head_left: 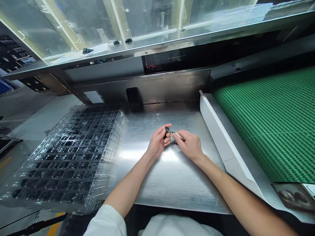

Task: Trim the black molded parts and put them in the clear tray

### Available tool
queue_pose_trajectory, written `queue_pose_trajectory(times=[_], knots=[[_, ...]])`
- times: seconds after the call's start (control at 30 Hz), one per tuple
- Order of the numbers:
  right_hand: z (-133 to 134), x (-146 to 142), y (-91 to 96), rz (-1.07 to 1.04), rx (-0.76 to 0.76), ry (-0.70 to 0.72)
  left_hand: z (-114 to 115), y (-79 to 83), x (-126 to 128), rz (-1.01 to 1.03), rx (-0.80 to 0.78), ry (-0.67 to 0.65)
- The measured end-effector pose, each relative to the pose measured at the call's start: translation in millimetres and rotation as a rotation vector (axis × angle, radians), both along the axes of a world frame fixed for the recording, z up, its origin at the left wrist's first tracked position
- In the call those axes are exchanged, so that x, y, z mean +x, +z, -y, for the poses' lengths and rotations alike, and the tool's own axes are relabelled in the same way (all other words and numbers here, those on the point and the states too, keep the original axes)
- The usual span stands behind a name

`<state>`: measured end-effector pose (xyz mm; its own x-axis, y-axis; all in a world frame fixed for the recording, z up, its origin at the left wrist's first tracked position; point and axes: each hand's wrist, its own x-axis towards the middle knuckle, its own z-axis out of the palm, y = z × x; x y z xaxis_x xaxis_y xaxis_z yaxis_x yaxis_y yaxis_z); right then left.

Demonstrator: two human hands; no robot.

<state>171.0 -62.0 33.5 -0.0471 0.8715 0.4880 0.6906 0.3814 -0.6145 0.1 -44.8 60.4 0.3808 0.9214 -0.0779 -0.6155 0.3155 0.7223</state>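
My left hand [158, 140] is closed around a small black part [167, 129], held up over the metal worktop [157, 183]. Between the thumb and fingers of my right hand [189, 143] is a slim tool with a pale handle [180, 136]. Its dark, narrow tip reaches to the black part and seems to touch it. The exact kind of tool is too small to make out. Fingers hide much of the part.
To the left lies a stack of clear plastic trays [71, 154] with dark parts in their pockets. A dark phone-like object [133, 97] leans at the back. On the right, a white guard rail [226, 147] borders a green conveyor belt [275, 121]. A glazed cabinet [147, 19] stands behind.
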Motion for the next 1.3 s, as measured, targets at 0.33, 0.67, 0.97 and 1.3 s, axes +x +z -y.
queue_pose_trajectory(times=[0.33, 0.67, 0.97, 1.3], knots=[[-1, 0, 0.8, 0.012, 0.030, -0.010, 1, 0.1, 2, 0.004, -0.010, -0.004], [0, 0, 2.4, -0.005, 0.030, 0.016, 2, 1.2, 1, 0.000, -0.028, -0.012], [-2, 3, 2.5, -0.053, 0.006, -0.015, 0, -2.0, 0, 0.011, -0.009, -0.042], [-2, 2, 11.4, -0.205, 0.049, 0.073, 1, -5.5, 7, -0.006, -0.071, -0.107]])
